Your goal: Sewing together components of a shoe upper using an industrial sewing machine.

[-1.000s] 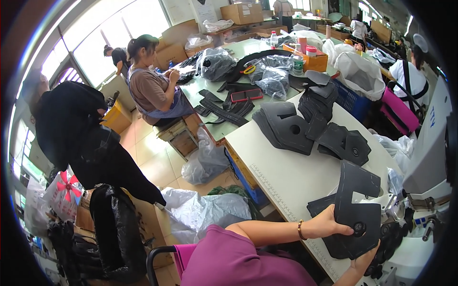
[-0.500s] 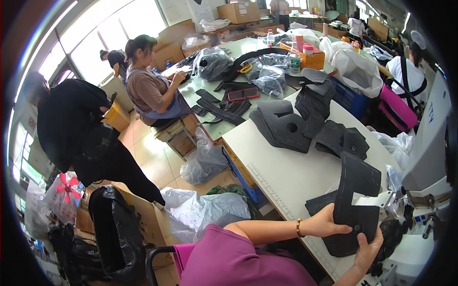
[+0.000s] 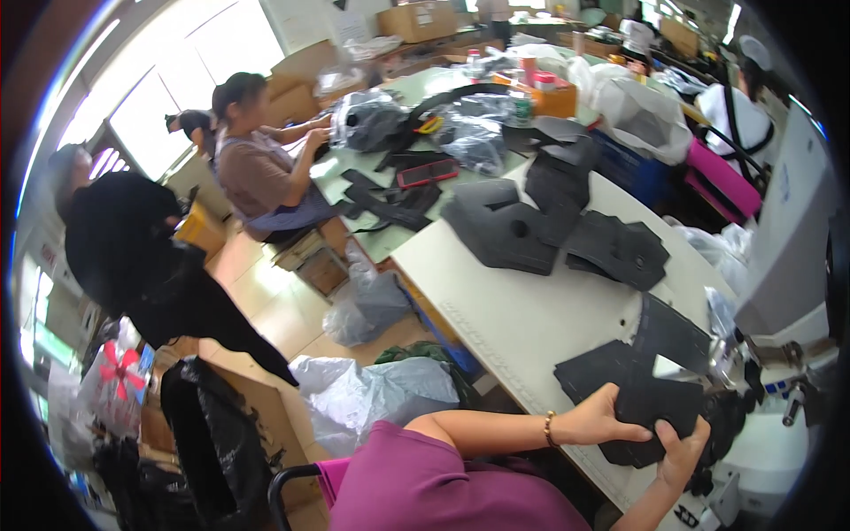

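Observation:
Both my hands hold a black padded cut panel (image 3: 662, 405) above the right end of the white worktable. My left hand (image 3: 602, 419), with a beaded bracelet at the wrist, pinches its near left side. My right hand (image 3: 680, 453) grips the near right edge, thumb on top. The two thumbs almost meet at the near edge. Beneath and beside the panel lie more black panels (image 3: 584, 370), and a darker flap (image 3: 677, 332) stretches behind it. Just past the panel is the working end of a white sewing machine (image 3: 735, 363).
Stacked black panels (image 3: 500, 226) lie farther back on the white table (image 3: 452, 283). Beyond are black straps (image 3: 390, 203), a red phone (image 3: 428, 173) and plastic-wrapped bundles (image 3: 478, 137). A seated person (image 3: 261, 168) works at left; another (image 3: 133, 239) stands near a bag-lined box (image 3: 208, 442).
The panel in my hands has come down and its upper part no longer stands up; it now lies lower and flatter. The whole view has shifted slightly.

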Demonstrator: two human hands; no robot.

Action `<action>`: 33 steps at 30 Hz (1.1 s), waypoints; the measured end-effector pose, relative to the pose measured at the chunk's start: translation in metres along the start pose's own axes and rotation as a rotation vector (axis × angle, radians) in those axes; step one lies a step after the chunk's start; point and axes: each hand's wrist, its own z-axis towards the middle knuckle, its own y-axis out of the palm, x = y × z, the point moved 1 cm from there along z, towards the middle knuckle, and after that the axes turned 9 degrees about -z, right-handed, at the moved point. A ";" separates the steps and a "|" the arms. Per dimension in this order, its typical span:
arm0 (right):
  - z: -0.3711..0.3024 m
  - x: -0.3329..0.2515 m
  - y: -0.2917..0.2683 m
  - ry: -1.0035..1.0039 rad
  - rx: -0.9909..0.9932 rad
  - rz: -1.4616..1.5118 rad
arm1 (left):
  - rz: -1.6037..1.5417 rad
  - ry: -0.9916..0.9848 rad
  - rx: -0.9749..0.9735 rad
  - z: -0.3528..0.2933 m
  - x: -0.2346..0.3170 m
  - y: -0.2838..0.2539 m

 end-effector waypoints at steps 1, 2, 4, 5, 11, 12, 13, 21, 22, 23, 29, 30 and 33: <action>0.002 -0.002 0.002 -0.016 0.006 -0.017 | 0.146 0.062 0.032 0.001 -0.002 -0.001; 0.004 -0.010 0.005 0.020 -0.028 0.028 | 0.150 -0.099 -0.053 0.005 0.004 -0.005; 0.015 -0.014 0.009 0.050 -0.106 0.012 | 0.181 -0.185 -0.103 0.012 0.010 -0.017; 0.019 -0.008 0.007 0.045 -0.116 0.028 | 0.127 -0.169 -0.077 0.014 0.019 -0.011; 0.028 -0.019 -0.012 0.084 -0.165 0.276 | -0.061 -0.026 0.066 0.029 0.010 -0.002; 0.026 -0.020 -0.018 0.088 -0.120 0.276 | -0.063 -0.055 0.032 0.031 0.006 0.002; 0.024 -0.021 -0.020 0.044 -0.121 0.236 | -0.118 -0.047 0.044 0.030 0.003 0.004; 0.022 -0.034 -0.026 -0.052 -0.168 -0.227 | -0.103 -0.041 -0.006 0.021 -0.001 0.011; 0.023 -0.035 -0.026 -0.049 -0.168 -0.224 | -0.117 -0.052 -0.033 0.021 -0.001 0.010; 0.023 -0.037 -0.026 -0.049 -0.164 -0.189 | -0.131 -0.062 -0.060 0.021 0.000 0.008; 0.022 -0.037 -0.024 0.012 -0.174 -0.080 | -0.238 -0.149 -0.111 0.018 0.003 0.002; 0.021 -0.036 -0.024 0.025 -0.170 -0.048 | -0.239 -0.149 -0.110 0.018 0.003 0.002; 0.020 -0.034 -0.020 0.080 -0.144 0.082 | -0.220 -0.135 -0.132 0.018 0.004 0.003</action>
